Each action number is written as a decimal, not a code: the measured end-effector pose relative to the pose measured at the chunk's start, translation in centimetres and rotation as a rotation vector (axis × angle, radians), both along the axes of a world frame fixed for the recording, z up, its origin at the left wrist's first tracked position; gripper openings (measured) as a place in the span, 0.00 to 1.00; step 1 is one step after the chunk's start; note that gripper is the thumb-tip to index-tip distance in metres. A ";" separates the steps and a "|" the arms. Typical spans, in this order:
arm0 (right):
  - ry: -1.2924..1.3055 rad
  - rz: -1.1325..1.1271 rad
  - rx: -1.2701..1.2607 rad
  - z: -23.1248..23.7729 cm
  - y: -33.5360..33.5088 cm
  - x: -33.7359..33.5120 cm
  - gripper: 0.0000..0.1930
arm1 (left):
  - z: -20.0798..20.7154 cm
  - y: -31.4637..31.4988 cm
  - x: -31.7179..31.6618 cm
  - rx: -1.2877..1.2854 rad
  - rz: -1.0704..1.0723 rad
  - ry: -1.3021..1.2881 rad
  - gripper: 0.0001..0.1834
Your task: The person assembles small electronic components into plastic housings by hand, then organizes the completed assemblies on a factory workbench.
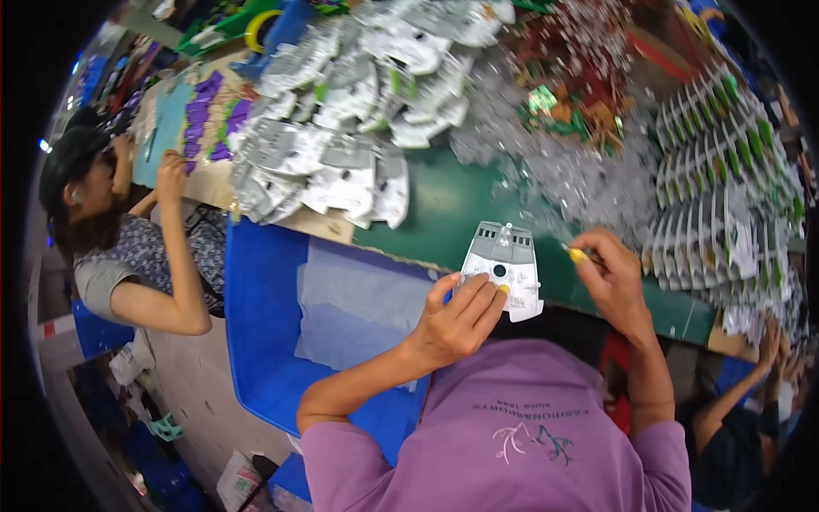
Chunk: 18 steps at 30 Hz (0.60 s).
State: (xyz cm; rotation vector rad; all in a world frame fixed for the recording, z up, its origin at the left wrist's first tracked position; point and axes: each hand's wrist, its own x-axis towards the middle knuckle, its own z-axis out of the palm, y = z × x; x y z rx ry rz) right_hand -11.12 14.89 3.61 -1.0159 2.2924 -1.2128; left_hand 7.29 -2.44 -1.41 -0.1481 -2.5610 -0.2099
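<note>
My left hand point(461, 314) grips a white and grey plastic shell point(502, 247) with a round dark hole and a row of slots. It holds the shell just over the near edge of the green work table point(444, 183). A yellow patch shows at a fingertip of that hand. To the right of the shell, my right hand point(610, 275) is closed in a pinch, apart from it. Yellow shows at its fingertips too, and whatever lies between them is too small to make out. Beyond my hands spreads a heap of small clear plastic pieces point(563, 183).
Stacked white and grey shells point(341, 102) fill the table's left, and rows of similar shells point(708, 171) stand at the right. A blue bin point(256, 316) with a pale liner is below the table edge. A co-worker point(145, 247) sits at the left; other hands point(772, 341) reach in at far right.
</note>
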 end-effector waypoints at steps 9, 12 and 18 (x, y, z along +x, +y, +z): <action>0.570 0.325 0.116 -3.9 -1.7 2.9 0.08 | -3.3 3.0 -1.3 0.208 0.031 -0.160 0.18; 0.638 0.383 0.197 -4.7 -1.8 3.2 0.07 | -2.9 2.3 -1.7 0.210 -0.003 -0.179 0.18; 0.563 0.389 0.181 -4.1 -1.3 3.2 0.09 | -1.6 -3.2 -6.2 0.627 -0.076 -0.108 0.13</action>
